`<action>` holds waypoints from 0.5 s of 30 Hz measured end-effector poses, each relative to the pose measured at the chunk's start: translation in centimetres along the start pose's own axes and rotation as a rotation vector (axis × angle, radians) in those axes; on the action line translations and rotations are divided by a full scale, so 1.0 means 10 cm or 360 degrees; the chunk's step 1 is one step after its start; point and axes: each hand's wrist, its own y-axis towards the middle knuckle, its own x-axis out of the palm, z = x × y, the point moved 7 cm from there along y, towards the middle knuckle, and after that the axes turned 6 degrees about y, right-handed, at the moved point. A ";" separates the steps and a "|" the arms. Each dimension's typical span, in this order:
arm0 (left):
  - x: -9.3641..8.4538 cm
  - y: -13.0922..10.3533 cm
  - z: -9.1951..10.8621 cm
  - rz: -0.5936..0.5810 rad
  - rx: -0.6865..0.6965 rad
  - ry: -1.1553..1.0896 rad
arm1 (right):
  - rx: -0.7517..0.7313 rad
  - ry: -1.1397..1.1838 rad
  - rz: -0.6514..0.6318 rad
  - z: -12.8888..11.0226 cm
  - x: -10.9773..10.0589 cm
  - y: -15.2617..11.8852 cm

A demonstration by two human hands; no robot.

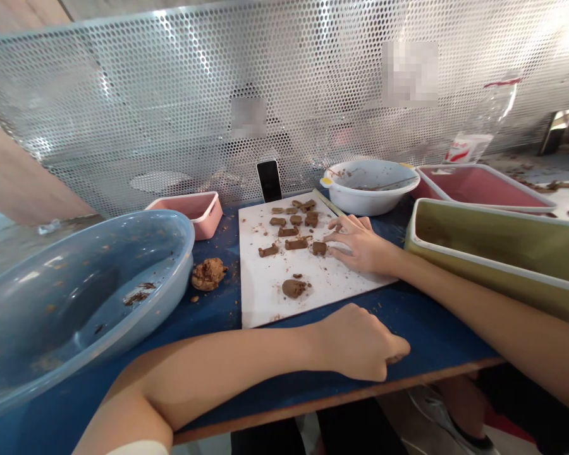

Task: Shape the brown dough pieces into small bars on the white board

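Note:
A white board [260, 287] lies on the blue table, bearing several small brown clay-like pieces and scattered crumbs. My right hand [358, 243] rests at the board's right edge, fingers apart, its fingertips beside a short brown block [319, 248]. Left of that block lie a longer brown piece [296, 243] and another small one [268, 251]. Nearer to me on the board is a rounded brown lump [294, 289]. My left hand [360, 344] is closed in a fist at the table's front edge; its fingers curl underneath, so anything inside is hidden.
A large blue basin [171, 303] stands left, with a crumbly brown lump [208, 274] beside it. Behind are a pink box [208, 218], a phone [269, 181] and a white basin [367, 199]. Green [493, 265] and pink [493, 201] bins stand right, before a perforated metal screen [194, 95].

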 end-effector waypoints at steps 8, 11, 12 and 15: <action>0.00 0.01 0.00 -0.0005 0.0016 0.0002 | 0.0030 0.0059 0.0119 0.01 -0.10 0.02; 0.00 0.00 0.00 -0.0011 0.0017 0.0003 | 0.0016 0.0061 0.0108 0.00 -0.07 0.01; 0.00 0.00 0.00 -0.0016 0.0015 0.0004 | 0.0015 0.0060 0.0101 0.00 -0.06 0.01; 0.00 0.00 0.00 -0.0040 0.0004 0.0009 | 0.0028 0.0064 0.0069 0.01 -0.03 0.01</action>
